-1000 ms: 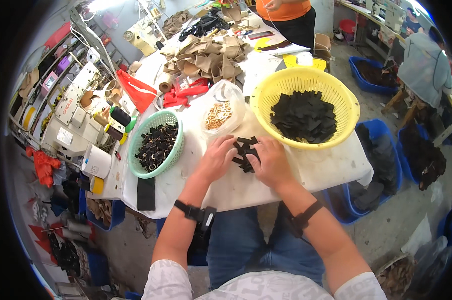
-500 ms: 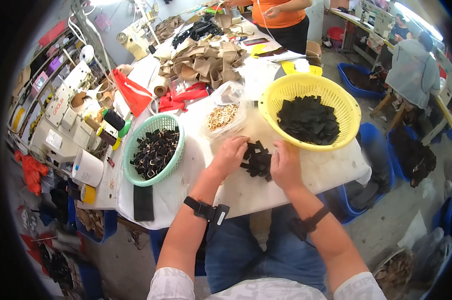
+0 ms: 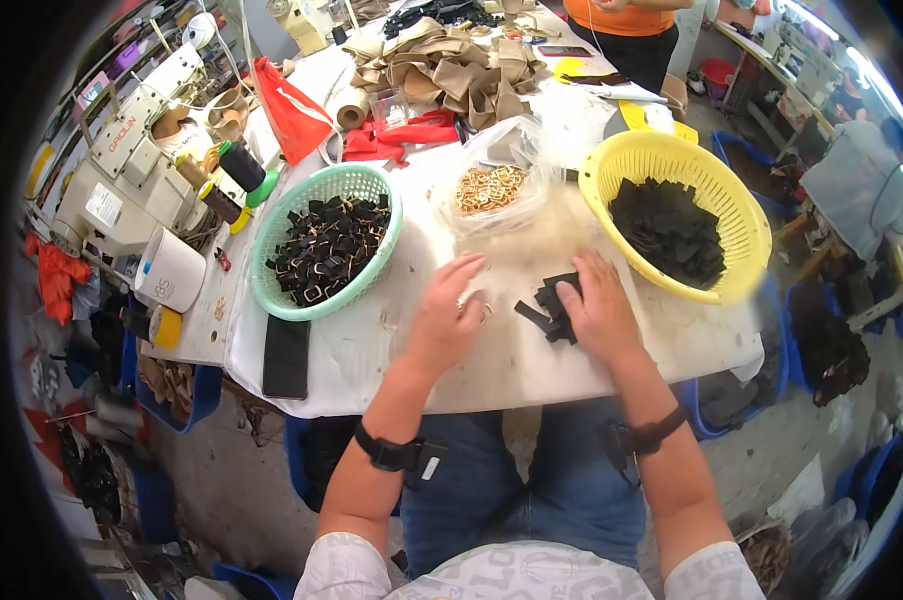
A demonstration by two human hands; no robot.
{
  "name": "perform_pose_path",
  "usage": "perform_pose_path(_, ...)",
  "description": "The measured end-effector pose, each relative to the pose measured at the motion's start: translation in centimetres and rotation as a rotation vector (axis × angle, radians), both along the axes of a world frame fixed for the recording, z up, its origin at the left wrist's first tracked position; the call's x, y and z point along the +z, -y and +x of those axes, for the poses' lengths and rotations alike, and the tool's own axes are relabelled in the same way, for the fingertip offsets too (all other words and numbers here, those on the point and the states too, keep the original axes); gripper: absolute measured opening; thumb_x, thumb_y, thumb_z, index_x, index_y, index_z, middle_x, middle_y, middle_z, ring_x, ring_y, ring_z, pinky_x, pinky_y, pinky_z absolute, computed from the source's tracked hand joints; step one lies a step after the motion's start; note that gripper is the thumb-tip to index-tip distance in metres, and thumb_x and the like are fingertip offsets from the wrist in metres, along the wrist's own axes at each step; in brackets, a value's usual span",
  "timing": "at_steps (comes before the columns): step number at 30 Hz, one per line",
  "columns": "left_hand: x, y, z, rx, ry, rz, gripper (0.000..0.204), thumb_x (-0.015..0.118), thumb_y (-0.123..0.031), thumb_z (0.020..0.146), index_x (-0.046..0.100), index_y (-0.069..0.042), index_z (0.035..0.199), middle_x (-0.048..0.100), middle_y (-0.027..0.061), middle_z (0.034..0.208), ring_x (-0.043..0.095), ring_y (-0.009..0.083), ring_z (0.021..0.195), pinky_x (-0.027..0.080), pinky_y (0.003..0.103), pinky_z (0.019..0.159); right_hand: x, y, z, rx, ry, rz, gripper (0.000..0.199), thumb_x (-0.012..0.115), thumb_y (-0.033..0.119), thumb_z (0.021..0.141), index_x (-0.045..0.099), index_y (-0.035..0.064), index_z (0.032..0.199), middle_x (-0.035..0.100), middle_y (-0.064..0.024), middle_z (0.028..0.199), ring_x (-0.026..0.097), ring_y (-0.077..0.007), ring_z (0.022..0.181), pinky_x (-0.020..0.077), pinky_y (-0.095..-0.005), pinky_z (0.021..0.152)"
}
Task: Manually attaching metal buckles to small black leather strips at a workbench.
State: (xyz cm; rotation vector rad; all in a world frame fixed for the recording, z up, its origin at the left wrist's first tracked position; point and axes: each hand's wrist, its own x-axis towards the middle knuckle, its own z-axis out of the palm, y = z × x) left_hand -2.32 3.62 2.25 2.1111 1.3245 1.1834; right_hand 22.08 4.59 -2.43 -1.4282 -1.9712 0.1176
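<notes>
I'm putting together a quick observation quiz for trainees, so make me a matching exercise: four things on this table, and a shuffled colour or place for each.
Things:
1. Basket on the left
2. Basket on the right
3. Plastic bag
4. Loose black strips

Colours and places:
A. Yellow
B. Partly covered by the right hand
C. Pale green
D. Between the two baskets

Right pairs: 1-C, 2-A, 3-D, 4-B

black strips [image 3: 548, 302]: matt, cloth-like | gold buckles [image 3: 488, 188]: shiny, metallic | yellow basket [image 3: 676, 153]: smooth plastic | bag [image 3: 517, 143]: filmy plastic
</notes>
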Motion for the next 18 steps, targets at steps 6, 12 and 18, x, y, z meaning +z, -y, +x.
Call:
perform_pose_path(6, -2.5, 1.4, -4.7, 0.146, -0.134, 0.019, 0.045, 0.055, 0.005, 0.075, 0.063, 0.002, 0.119, 0.062, 0.0176, 0.124, 0.059, 0.0333, 0.116, 0.045, 0.037, 0.1, 2.0, 1.2, 0.2, 0.21, -0.194, -0.169, 0.044, 0.06, 0.026, 0.094, 0.053, -0.0023, 0.126, 0.054, -0.0237, 0.133, 0.05, -0.0397, 0.125, 0.0385, -0.0419, 0.107)
perform_pose_path(12, -2.7, 2.2, -4.3, 0.108, -0.027, -0.076, 0.04, 0.062, 0.003, 0.076, 0.063, 0.003, 0.115, 0.061, 0.0189, 0.123, 0.055, 0.0361, 0.119, 0.045, 0.04, 0.101, 1.8, 1.3, 0.6, 0.225, -0.389, -0.076, 0.041, 0.059, 0.029, 0.095, 0.057, -0.0024, 0.122, 0.059, -0.021, 0.125, 0.055, -0.0381, 0.117, 0.043, -0.0413, 0.101)
perform_pose_path(18, -3.1, 1.7, -3.8, 0.117, -0.169, 0.037, 0.032, 0.07, -0.005, 0.079, 0.066, 0.0, 0.11, 0.062, 0.0167, 0.123, 0.054, 0.0347, 0.121, 0.043, 0.042, 0.102, 1.7, 1.3, 0.4, 0.189, -0.295, 0.065, 0.04, 0.056, 0.032, 0.097, 0.059, -0.0036, 0.115, 0.062, -0.0201, 0.12, 0.056, -0.038, 0.112, 0.0442, -0.0423, 0.098)
